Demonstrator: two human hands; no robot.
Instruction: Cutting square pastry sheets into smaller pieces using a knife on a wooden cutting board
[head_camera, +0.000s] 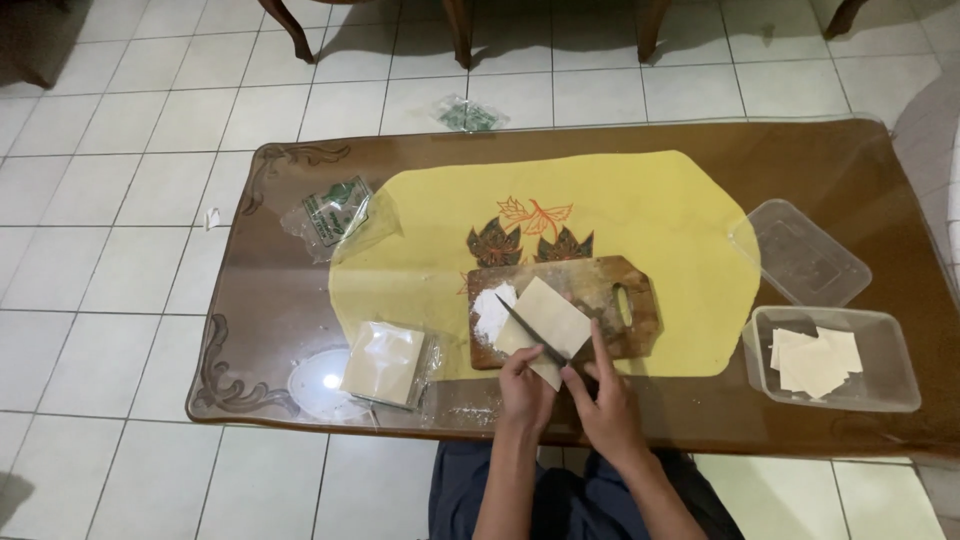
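Gripping a knife (530, 330), right hand (603, 400) cuts dough sheet (545, 318); left hand (524, 385) pinches its edge

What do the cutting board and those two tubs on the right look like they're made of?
The cutting board looks like wood: dark brown, worn and dull, with a cut-out handle slot. The tub and the lid behind it look like thin clear plastic, since the table shows through them and their rims catch the light. The pale sheets inside may be dough or paper.

Home living room: tiled floor (120, 200), carved wooden coffee table (300, 290), chair legs (460, 35).
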